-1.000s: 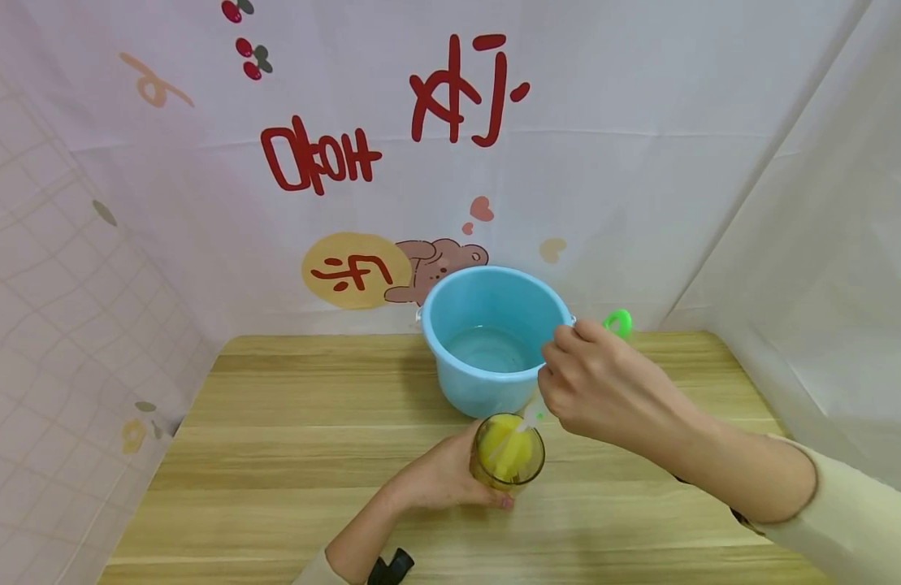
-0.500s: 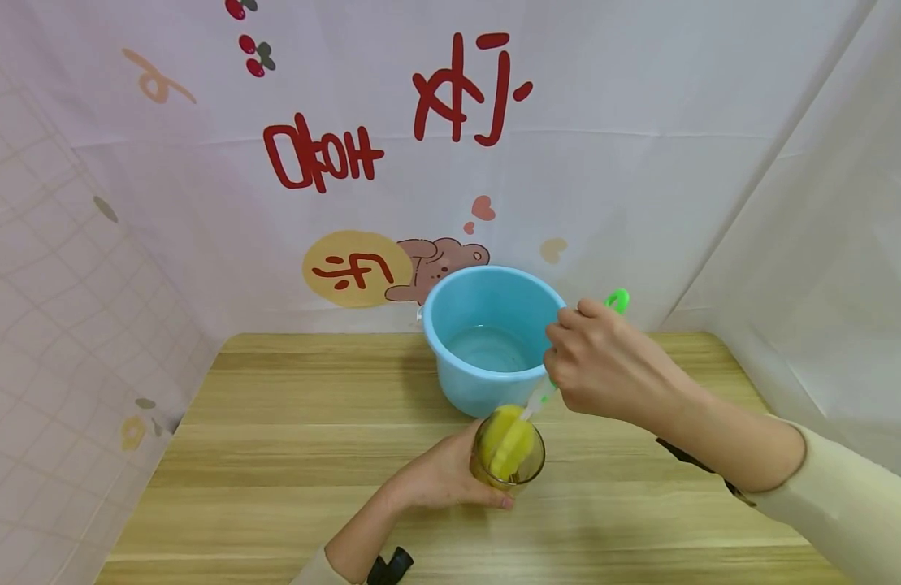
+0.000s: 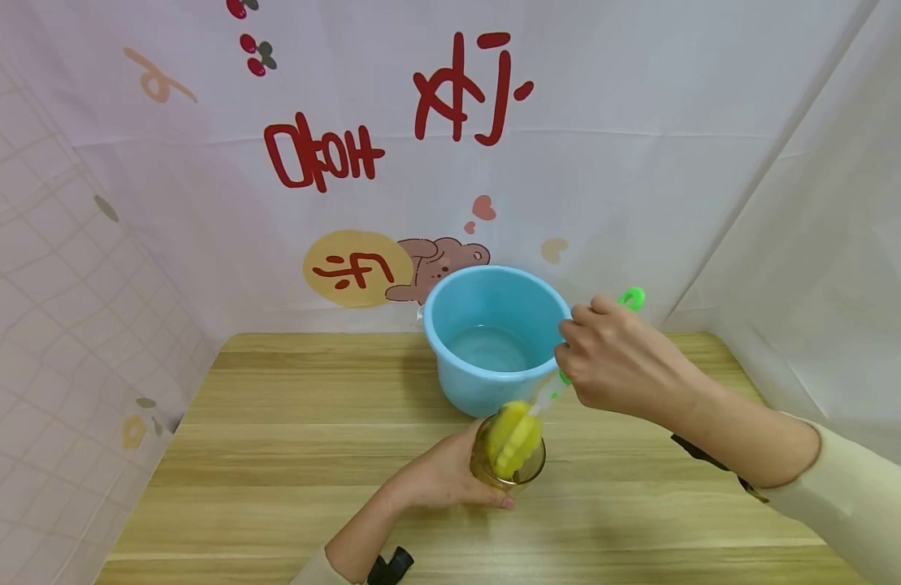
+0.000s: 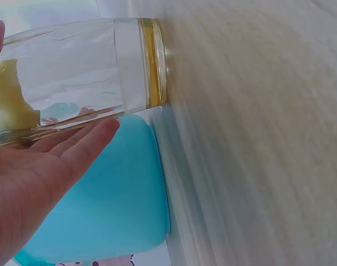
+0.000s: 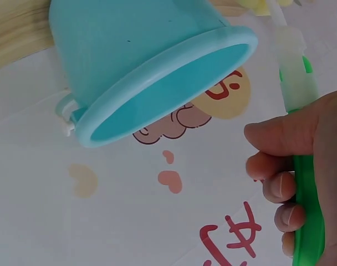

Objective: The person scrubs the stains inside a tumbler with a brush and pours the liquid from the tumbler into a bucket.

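Observation:
A brownish clear glass (image 3: 535,474) stands on the table, and my left hand (image 3: 444,474) grips it from the left side. In the left wrist view the fingers of my left hand (image 4: 41,174) lie along the wall of the glass (image 4: 80,61). My right hand (image 3: 625,357) holds the green handle (image 5: 308,221) of a sponge brush, raised to the right above the glass. The yellow sponge head (image 3: 514,439) is tilted, its lower part inside the glass and its top above the rim. In the left wrist view the sponge (image 4: 10,100) shows through the glass.
Just behind the glass stands a light blue bucket (image 3: 479,390) with some water (image 3: 487,349) in the bottom. The wooden table (image 3: 296,455) meets a white printed cloth (image 3: 640,187) at the back, with more cloth on both sides.
My right hand has moved slightly up and to the right with the brush, and the sponge sits higher in the glass. My left hand and the glass have hardly moved.

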`<control>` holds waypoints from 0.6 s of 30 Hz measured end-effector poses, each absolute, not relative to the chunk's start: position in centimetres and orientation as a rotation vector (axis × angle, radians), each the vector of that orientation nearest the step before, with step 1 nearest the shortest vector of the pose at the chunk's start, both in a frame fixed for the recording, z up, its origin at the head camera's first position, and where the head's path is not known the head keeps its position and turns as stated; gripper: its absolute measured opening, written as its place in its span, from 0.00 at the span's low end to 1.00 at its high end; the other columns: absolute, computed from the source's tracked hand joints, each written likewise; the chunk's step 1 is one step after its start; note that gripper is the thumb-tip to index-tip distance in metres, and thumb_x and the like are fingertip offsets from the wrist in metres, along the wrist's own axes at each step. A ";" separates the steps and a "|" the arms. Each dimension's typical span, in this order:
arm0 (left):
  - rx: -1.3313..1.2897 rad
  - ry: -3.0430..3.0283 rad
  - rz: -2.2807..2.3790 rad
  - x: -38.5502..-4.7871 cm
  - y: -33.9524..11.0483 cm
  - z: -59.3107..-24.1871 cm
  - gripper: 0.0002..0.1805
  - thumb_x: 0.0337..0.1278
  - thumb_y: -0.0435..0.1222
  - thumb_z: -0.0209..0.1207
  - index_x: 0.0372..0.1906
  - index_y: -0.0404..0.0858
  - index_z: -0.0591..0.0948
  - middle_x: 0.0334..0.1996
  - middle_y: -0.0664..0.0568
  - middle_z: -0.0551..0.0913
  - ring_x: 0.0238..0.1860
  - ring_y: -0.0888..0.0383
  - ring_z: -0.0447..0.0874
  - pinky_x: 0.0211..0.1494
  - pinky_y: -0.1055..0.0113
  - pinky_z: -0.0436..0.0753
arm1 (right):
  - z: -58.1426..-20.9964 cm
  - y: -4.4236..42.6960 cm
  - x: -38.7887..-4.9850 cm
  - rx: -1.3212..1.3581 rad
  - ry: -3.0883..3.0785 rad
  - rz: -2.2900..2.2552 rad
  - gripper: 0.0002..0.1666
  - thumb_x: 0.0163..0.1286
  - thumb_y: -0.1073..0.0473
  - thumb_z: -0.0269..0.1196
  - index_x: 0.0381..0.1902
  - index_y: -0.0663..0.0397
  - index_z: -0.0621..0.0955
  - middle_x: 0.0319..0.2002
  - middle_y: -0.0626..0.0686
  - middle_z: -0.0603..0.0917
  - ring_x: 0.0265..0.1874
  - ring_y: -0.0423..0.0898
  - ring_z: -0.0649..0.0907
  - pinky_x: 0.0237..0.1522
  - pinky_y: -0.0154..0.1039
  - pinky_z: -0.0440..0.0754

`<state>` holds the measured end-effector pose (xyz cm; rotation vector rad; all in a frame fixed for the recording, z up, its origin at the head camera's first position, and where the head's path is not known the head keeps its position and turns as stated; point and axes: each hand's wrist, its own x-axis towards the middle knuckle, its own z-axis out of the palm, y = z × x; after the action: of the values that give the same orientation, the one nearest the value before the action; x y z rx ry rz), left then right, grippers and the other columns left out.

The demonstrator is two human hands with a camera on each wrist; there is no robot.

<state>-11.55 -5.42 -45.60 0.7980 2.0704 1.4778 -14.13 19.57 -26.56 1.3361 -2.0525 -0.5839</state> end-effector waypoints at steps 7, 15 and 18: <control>0.792 2.055 1.486 -11.6 -5.5 -45.5 0.51 0.50 0.43 0.81 0.76 0.57 0.62 0.63 0.64 0.75 0.65 0.64 0.74 0.74 0.61 0.69 | -26.8 20.2 -14.2 1.339 -2.048 -0.572 0.18 0.58 0.73 0.32 0.15 0.48 0.53 0.17 0.47 0.52 0.20 0.44 0.54 0.26 0.37 0.55; 0.791 2.058 1.485 -11.7 -5.5 -45.5 0.53 0.49 0.44 0.82 0.77 0.58 0.62 0.64 0.65 0.75 0.66 0.64 0.73 0.74 0.61 0.70 | -26.9 21.1 -13.8 1.330 -2.058 -0.560 0.19 0.61 0.72 0.31 0.15 0.48 0.56 0.17 0.47 0.55 0.19 0.44 0.56 0.25 0.36 0.56; 0.790 2.059 1.484 -11.7 -5.5 -45.4 0.53 0.49 0.45 0.82 0.77 0.58 0.62 0.65 0.65 0.74 0.66 0.64 0.72 0.74 0.61 0.69 | -27.0 21.4 -13.5 1.332 -2.043 -0.541 0.18 0.59 0.72 0.32 0.15 0.48 0.55 0.17 0.47 0.53 0.19 0.44 0.55 0.24 0.36 0.55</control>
<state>-11.74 -5.51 -45.44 0.7899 2.0591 1.4842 -13.54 21.36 -26.99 1.3321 -2.0429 -0.5405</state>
